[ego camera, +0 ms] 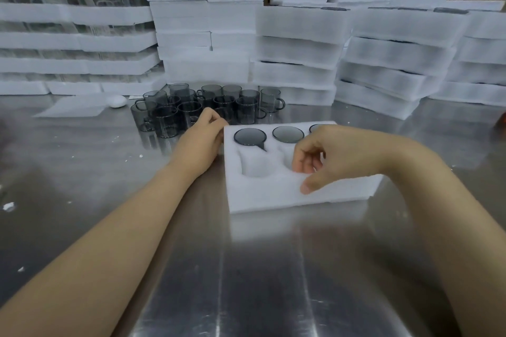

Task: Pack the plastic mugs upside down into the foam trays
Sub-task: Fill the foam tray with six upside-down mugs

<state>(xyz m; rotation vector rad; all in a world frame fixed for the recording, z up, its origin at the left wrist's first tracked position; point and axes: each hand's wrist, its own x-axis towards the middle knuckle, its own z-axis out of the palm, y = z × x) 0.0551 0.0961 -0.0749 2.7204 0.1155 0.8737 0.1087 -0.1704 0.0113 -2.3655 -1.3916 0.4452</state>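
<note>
A white foam tray [262, 197] lies on the steel table in front of me. Its far row holds three grey plastic mugs upside down [250, 136], the third partly hidden by my right hand. The near row's pockets [256, 165] show empty. My left hand [204, 135] grips the tray's far left corner. My right hand [325, 156] hovers over the tray's middle with fingers loosely curled and holds nothing; its thumb touches the foam. A cluster of several loose smoky-grey mugs [197, 108] stands upright behind the tray to the left.
Tall stacks of white foam trays [298, 49] wall off the back and right of the table. A flat foam sheet [74, 107] and a small white oval object [117, 101] lie at the back left. Foam crumbs dot the steel table [82, 172].
</note>
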